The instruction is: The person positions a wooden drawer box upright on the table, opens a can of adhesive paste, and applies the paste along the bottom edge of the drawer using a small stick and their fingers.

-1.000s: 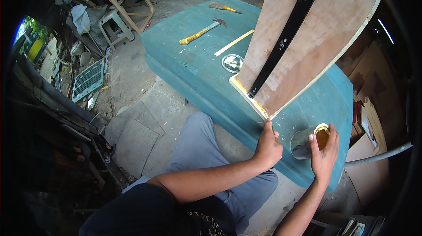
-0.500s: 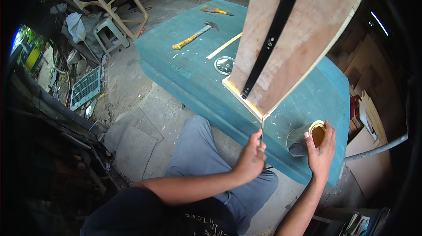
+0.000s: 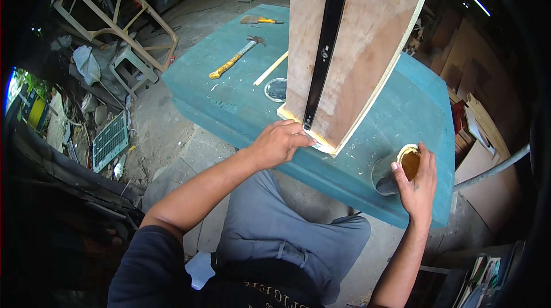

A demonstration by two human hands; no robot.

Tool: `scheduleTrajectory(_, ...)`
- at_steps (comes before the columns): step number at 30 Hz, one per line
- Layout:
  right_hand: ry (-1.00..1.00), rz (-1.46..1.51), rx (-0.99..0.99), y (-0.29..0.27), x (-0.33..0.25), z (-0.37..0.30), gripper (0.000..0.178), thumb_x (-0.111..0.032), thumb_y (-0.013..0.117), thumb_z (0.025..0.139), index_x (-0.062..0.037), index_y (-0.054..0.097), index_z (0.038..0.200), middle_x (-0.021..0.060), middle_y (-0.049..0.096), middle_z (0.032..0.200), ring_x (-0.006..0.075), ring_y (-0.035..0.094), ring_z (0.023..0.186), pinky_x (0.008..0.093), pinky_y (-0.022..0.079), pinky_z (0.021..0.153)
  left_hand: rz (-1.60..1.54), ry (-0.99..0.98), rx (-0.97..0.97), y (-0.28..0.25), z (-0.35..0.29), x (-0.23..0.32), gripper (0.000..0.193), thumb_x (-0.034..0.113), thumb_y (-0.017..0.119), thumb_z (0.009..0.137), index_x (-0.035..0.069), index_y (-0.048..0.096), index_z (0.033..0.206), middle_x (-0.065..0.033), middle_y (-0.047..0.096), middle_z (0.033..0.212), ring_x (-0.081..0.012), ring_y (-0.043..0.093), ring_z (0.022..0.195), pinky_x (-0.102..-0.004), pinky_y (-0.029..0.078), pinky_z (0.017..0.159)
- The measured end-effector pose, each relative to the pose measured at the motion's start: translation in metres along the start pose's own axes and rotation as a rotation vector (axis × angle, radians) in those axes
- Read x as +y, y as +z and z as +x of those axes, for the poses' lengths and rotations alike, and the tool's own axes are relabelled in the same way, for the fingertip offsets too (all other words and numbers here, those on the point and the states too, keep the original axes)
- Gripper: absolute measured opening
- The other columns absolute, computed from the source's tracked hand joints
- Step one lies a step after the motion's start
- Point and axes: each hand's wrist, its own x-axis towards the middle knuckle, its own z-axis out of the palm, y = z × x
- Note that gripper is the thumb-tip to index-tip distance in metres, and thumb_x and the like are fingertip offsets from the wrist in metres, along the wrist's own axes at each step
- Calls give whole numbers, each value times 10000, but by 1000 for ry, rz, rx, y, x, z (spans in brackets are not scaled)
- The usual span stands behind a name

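My left hand (image 3: 280, 145) is closed on a thin tool, mostly hidden by the fingers, at the near bottom edge of a wooden panel (image 3: 367, 72). The panel stands upright, and a black metal drawer slide (image 3: 325, 52) runs up its face. Pale wood edging (image 3: 290, 114) lines its foot, with yellowish smears along it. Curled round the rim and side of a metal can (image 3: 383, 177) is my right hand (image 3: 418, 184). Brown stuff (image 3: 410, 164) shows inside the can, and its rim has a pale yellow crust.
The blue-green table (image 3: 229, 98) carries a claw hammer (image 3: 236, 58), a yellow-handled tool (image 3: 261, 20), a wood strip (image 3: 271, 68) and a round lid (image 3: 276, 90). Beyond its left side are a plastic stool (image 3: 131, 68) and a wooden frame (image 3: 129, 15). Boards (image 3: 476, 107) lean at the right.
My left hand has moved left and up along the panel's bottom edge, from its near corner, still gripping the thin tool. My right hand stays on the can. The whole view has shifted slightly.
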Motion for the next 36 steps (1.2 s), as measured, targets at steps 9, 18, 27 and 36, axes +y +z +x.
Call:
scheduleTrajectory(9,2,11,2,1,-3,1,826,-418,831,840,43,534,1458,251,598,1360,448,589,1273,512,475,1094,376,77,-68,8,5,2,377,56,701,802,218,826,1118,-25,637,900,-241,656,904,-412,535,754)
scheduleTrajectory(18,10,2,9,3,-2,1,825,-426,837,829,35,545,1447,246,606,1352,444,596,1269,515,482,1089,266,-143,-78,-14,14,1,226,47,669,841,180,791,977,-6,710,828,-219,691,902,-440,519,752)
scheduleTrajectory(27,2,6,7,2,-2,2,818,-425,834,828,35,549,1440,243,613,1334,442,606,1249,518,487,1074,117,-118,80,11,2,10,272,12,753,848,180,842,1042,-9,752,879,-223,711,824,-409,526,682)
scheduleTrajectory(36,20,-2,11,2,-1,1,813,-417,832,828,35,550,1441,238,614,1334,436,606,1250,516,490,1072,355,-196,-106,-16,24,35,209,73,768,839,132,850,1023,-73,691,793,-277,720,770,-420,571,640)
